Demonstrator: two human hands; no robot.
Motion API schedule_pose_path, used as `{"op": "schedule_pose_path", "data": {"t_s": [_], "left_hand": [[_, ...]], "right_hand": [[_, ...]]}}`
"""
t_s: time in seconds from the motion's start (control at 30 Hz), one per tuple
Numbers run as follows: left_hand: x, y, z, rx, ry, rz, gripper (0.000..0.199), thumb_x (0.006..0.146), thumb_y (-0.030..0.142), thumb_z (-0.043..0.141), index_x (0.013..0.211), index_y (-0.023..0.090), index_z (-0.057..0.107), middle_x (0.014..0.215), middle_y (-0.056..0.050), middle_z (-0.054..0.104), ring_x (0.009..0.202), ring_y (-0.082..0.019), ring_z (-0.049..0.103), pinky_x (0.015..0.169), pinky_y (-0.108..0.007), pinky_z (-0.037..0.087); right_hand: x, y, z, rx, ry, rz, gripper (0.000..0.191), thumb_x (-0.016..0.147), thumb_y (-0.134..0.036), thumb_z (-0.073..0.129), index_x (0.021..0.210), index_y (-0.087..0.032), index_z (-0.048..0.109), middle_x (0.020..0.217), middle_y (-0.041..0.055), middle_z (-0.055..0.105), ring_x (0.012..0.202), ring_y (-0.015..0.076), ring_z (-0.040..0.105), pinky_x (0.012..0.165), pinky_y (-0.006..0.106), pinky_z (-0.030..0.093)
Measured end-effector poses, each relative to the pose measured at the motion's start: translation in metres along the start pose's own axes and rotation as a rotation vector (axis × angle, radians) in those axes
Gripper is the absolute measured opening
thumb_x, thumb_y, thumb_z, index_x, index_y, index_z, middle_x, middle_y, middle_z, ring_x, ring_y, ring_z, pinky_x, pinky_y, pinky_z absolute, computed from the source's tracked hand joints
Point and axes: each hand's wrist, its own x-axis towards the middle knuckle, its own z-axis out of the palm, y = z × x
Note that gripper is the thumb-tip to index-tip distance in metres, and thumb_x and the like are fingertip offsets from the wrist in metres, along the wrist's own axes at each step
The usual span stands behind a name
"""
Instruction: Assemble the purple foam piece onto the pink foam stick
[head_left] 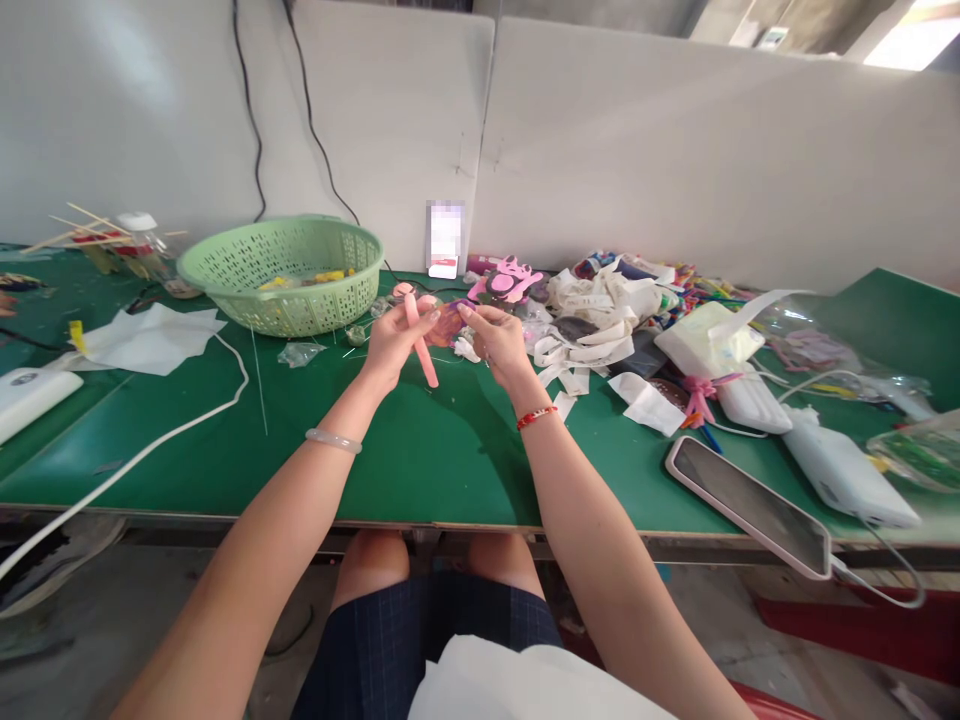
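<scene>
Above the green tabletop, my left hand [391,348] is closed around a flat pink stick [425,352] that slants down past the fingers. A thin, see-through purple and orange piece [448,322] spans the gap between my hands. My right hand [496,340] pinches its right edge between thumb and fingers. The left fingertips meet its other side, though their exact grip is unclear. Just beyond my right hand lies a bright pink cut-out shape [510,280] with a dark round part under it.
A green plastic basket [292,308] with yellow bits stands at the back left. A lit phone [445,240] leans against the wall. White scraps [600,310] are heaped at right, near a dark-screened phone [750,500] and a white power bank [847,465]. A white cable [165,433] crosses the left side.
</scene>
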Motion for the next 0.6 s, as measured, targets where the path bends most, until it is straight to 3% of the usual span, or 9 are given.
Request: {"op": "schedule_pose_path", "data": {"t_s": [0.2, 0.33, 0.6], "left_hand": [[-0.001, 0.0, 0.0, -0.002, -0.001, -0.004, 0.049, 0.051, 0.042, 0.094, 0.087, 0.016, 0.075, 0.104, -0.007, 0.075, 0.1, -0.024, 0.07, 0.091, -0.037, 0.058], [-0.002, 0.001, 0.0, 0.005, -0.029, 0.02, 0.049, 0.055, 0.044, 0.092, 0.091, 0.015, 0.075, 0.108, -0.009, 0.075, 0.097, -0.024, 0.071, 0.086, -0.039, 0.06], [-0.001, -0.003, -0.002, 0.052, -0.014, 0.044, 0.046, 0.056, 0.045, 0.091, 0.088, 0.016, 0.075, 0.099, -0.008, 0.076, 0.099, -0.025, 0.071, 0.091, -0.038, 0.057]], "right_hand": [[0.001, 0.002, -0.002, 0.001, -0.01, -0.04, 0.052, 0.058, -0.063, 0.084, 0.061, -0.018, 0.059, 0.042, -0.0096, 0.029, 0.04, 0.0036, 0.021, 0.041, 0.026, 0.011], [-0.003, -0.002, 0.0, 0.003, -0.066, 0.006, 0.049, 0.063, -0.063, 0.081, 0.07, -0.018, 0.064, 0.045, -0.0101, 0.027, 0.041, 0.0035, 0.019, 0.041, 0.026, 0.01], [-0.006, -0.002, 0.011, -0.011, -0.018, -0.031, 0.056, 0.05, -0.063, 0.086, 0.068, -0.014, 0.066, 0.051, -0.0082, 0.033, 0.048, 0.004, 0.027, 0.044, 0.025, 0.016]]}}
